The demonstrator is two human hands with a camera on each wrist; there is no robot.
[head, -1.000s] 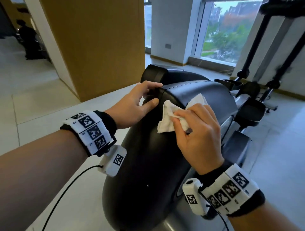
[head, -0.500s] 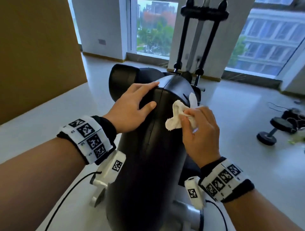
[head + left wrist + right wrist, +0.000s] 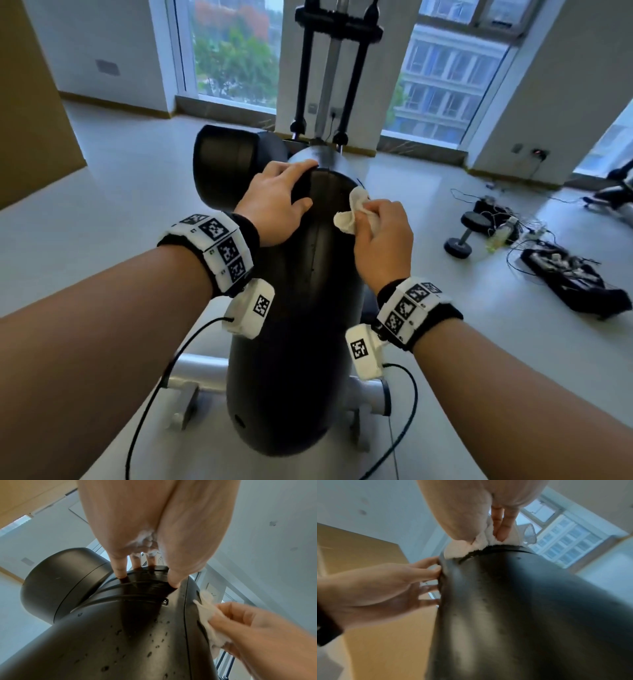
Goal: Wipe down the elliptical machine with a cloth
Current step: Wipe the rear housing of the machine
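Right grip: the right hand [image 3: 382,236] is bunching a small white crumpled cloth [image 3: 352,214], fingers [image 3: 502,527] curled over it and thumb closing from the near side, so the hand is clamped on the cloth.
Cloth contact: the cloth is pressing against the right side of the top of the black, rounded, smooth plastic housing of the elliptical machine [image 3: 301,342]; a loose corner is sticking out to the left of the hand.
Left grip: the left hand [image 3: 274,205] is lying spread on the left side of the housing top, fingers straight and apart, fingertips [image 3: 120,572] touching the shell and holding nothing.
Cloth handling: it is looking soft, light and limp, so a wad in the palm is likely giving firmer pressure than a loose edge would.
Housing handling: the shell is looking stiff and slick, with dark specks showing on it in the left wrist view; a flat palm is probably the only purchase on the curve, and the machine is likely too heavy to shift under wiping.
Beyond the hands: a black drum-shaped cover [image 3: 233,168] is bulging out at the far left of the housing, and black upright bars [image 3: 329,78] are rising at the far end.
Floor, right: a dark dumbbell [image 3: 466,236] and tangled cables [image 3: 534,236] are lying well apart from the machine.
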